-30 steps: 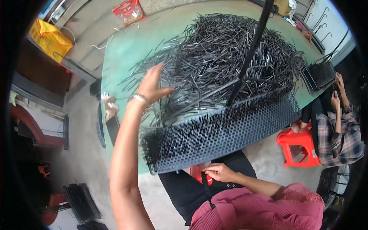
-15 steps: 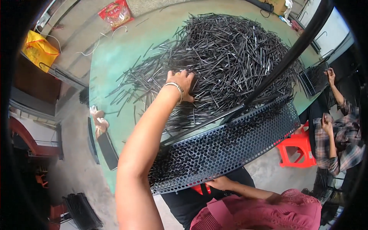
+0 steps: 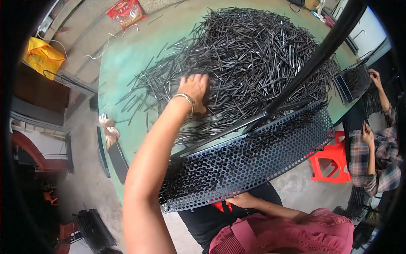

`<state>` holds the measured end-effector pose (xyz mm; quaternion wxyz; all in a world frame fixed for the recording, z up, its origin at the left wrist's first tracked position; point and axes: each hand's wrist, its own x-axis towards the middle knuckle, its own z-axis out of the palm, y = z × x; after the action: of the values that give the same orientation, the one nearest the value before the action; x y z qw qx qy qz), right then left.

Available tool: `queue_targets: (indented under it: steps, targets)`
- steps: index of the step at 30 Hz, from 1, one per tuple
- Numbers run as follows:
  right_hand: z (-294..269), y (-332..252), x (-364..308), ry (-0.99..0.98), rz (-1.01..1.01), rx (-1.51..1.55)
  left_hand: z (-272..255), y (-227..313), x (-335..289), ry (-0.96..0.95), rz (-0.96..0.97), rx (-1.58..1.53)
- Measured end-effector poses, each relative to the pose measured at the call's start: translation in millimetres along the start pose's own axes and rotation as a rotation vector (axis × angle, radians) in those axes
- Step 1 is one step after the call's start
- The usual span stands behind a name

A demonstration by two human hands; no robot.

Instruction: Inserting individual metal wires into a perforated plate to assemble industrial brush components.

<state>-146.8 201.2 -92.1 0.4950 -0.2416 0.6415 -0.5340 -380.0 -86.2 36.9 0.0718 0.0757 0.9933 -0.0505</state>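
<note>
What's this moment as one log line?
left hand: on strip pile | right hand: at near edge of perforated panel, grip unclear | strip pile: on green table

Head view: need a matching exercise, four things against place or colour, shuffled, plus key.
Things
1. left hand
2. stool
3. right hand
4. bag at far left

Places or colours
A. at the lower edge of the perforated panel
B. mostly yellow
C. on the pile of black strips
D. red

Pairs: 1-C, 2-D, 3-A, 4-B
</note>
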Motion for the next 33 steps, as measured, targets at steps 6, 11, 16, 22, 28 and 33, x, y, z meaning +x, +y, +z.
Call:
queue_targets:
  steps: [6,11,16,22,28,33]
  targets:
    - [-1,6,3,0.009,-0.010,-0.127,-10,-3,25,-0.212,-0.011,0.048]
    - [0,17,4,0.003,-0.001,-0.289,13,1,22,-0.102,0.004,0.016]
    - [5,25,6,0.094,-0.026,-0.214,30,-14,8,-0.036,0.035,-0.146]
    - [2,-2,5,-0.002,0.020,-0.029,17,-9,-7,-0.137,0.075,-0.004]
    - [4,6,3,0.037,0.006,0.077,-9,-44,-39,-0.107,0.020,0.089]
    - [6,20,9,-0.037,-0.046,-0.096,8,-47,-64,-0.225,-0.197,0.054]
